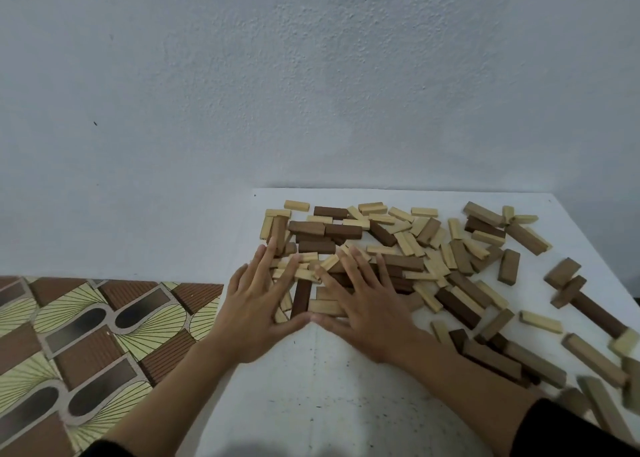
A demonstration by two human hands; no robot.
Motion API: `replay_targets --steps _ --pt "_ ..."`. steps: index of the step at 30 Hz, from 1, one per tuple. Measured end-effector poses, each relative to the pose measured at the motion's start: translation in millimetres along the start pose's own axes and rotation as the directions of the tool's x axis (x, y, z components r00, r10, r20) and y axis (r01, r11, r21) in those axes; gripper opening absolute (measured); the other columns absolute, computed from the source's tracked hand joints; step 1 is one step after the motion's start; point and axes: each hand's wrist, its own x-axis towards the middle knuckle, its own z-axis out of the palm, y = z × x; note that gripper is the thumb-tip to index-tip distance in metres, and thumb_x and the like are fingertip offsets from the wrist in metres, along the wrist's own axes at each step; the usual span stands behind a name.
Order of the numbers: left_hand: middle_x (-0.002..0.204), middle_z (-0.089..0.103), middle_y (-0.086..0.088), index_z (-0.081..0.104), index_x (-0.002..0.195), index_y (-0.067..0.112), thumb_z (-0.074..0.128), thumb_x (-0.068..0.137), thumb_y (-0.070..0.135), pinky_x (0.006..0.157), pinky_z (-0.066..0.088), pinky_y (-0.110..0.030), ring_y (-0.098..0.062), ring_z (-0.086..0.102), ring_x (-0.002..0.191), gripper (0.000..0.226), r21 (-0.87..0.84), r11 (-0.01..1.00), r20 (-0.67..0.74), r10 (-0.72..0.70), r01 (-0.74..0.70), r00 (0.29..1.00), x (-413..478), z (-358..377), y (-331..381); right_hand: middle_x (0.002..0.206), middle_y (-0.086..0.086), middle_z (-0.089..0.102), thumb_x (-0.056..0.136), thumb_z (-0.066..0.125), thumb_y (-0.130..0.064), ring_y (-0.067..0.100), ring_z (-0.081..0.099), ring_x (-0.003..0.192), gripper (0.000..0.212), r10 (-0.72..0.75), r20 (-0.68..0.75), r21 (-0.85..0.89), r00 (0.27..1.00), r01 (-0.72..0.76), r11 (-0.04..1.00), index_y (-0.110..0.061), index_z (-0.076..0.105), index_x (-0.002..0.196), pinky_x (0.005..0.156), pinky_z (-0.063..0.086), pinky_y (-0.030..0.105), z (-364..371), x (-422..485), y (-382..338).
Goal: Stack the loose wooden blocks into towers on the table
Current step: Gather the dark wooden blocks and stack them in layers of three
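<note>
Several loose wooden blocks (408,245), light and dark brown, lie scattered in a heap across the far and right parts of the white table (322,387). None stands as a tower. My left hand (258,304) lies flat with straight, spread fingers on the left edge of the heap. My right hand (363,304) lies flat beside it, fingers spread over the blocks in the middle. The two thumbs nearly meet below a dark upright-lying block (300,299). Neither hand grips a block.
A pale wall rises right behind the table. A floor with a brown and yellow pattern (86,345) lies to the left, below the table's left edge. More blocks (540,363) crowd the near right corner by my right forearm.
</note>
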Motion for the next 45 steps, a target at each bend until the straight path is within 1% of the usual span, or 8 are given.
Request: replay_targets --steps 15,20,23,27,34,37,42,45 --pt "0.167 -0.018 0.008 0.006 0.160 0.041 0.028 0.094 0.078 0.119 0.021 -0.051 -0.022 0.000 0.156 0.079 -0.065 0.998 -0.037 -0.016 0.014 0.999 28.4 6.7 -1.8 0.165 0.012 0.016 0.095 0.014 -0.078 0.025 0.003 0.155 0.077 0.049 -0.053 0.053 0.997 -0.046 0.998 -0.036 0.008 0.159 0.123 0.000 0.058 1.8 21.7 14.2" --pt "0.168 -0.009 0.016 0.017 0.159 0.041 0.029 0.095 0.074 0.114 0.023 -0.049 -0.017 0.011 0.154 0.073 -0.125 0.992 -0.091 -0.048 0.036 0.995 20.4 -2.6 8.8 0.149 0.004 0.041 0.102 0.030 -0.059 0.025 0.033 0.142 0.059 0.123 -0.193 0.289 0.973 -0.063 0.955 -0.021 0.043 0.146 0.120 0.025 0.052 -19.7 6.4 19.5" --pt "0.168 0.013 0.009 0.040 0.151 0.038 0.033 0.097 0.067 0.106 0.032 -0.051 -0.022 0.027 0.147 0.061 -0.130 0.991 -0.149 -0.034 0.014 0.988 16.4 -5.5 23.6 0.130 -0.003 0.051 0.103 0.042 -0.045 0.016 0.046 0.125 0.043 0.150 -0.251 0.363 0.956 -0.051 0.930 -0.018 0.054 0.134 0.105 0.044 0.040 -31.4 -21.2 35.2" --pt "0.149 0.040 0.004 0.054 0.136 0.035 0.041 0.099 0.051 0.099 0.039 -0.048 -0.021 0.044 0.132 0.042 -0.235 0.964 -0.184 0.077 -0.120 0.980 12.6 -7.1 60.0 0.118 -0.001 0.059 0.100 0.048 -0.037 0.014 0.053 0.114 0.037 0.200 -0.310 0.372 0.929 -0.075 0.925 -0.014 0.063 0.124 0.096 0.050 0.041 -35.4 -78.9 52.8" --pt "0.137 0.050 0.006 0.055 0.136 0.032 0.042 0.099 0.051 0.100 0.041 -0.045 -0.017 0.046 0.131 0.044 -0.278 0.934 -0.115 0.202 -0.226 0.973 0.4 2.3 139.5 0.129 0.000 0.056 0.099 0.047 -0.048 0.024 0.048 0.128 0.043 0.343 -0.319 0.267 0.883 -0.264 0.927 -0.020 0.063 0.126 0.103 0.045 0.051 -39.1 -175.8 70.2" --pt "0.150 0.040 0.009 0.042 0.146 0.038 0.040 0.098 0.060 0.109 0.035 -0.040 -0.015 0.035 0.141 0.053 -0.258 0.933 -0.030 0.251 -0.250 0.968 -14.1 13.1 173.1 0.141 0.002 0.049 0.096 0.044 -0.064 0.027 0.039 0.136 0.056 0.366 -0.256 0.191 0.895 -0.324 0.926 -0.027 0.054 0.137 0.108 0.040 0.055 -37.6 -204.0 66.7" --pt "0.169 -0.003 0.009 0.002 0.160 0.041 0.017 0.098 0.076 0.122 0.011 -0.042 -0.015 -0.008 0.155 0.073 -0.124 0.968 0.107 0.233 -0.220 0.967 -34.0 45.9 214.3 0.165 0.007 0.020 0.090 0.035 -0.080 0.032 0.011 0.154 0.087 0.344 -0.113 0.023 0.932 -0.344 0.939 -0.025 0.030 0.157 0.118 0.022 0.063 -20.4 -238.9 62.6" --pt "0.170 0.003 0.003 0.008 0.160 0.040 0.014 0.100 0.072 0.121 0.018 -0.049 -0.019 -0.004 0.156 0.069 -0.015 0.987 0.117 0.164 -0.163 0.980 -34.6 50.9 220.6 0.167 0.007 0.016 0.092 0.035 -0.076 0.031 0.005 0.155 0.086 0.326 -0.114 0.023 0.938 -0.326 0.945 -0.023 0.026 0.159 0.117 0.021 0.065 -17.3 -237.9 64.6"
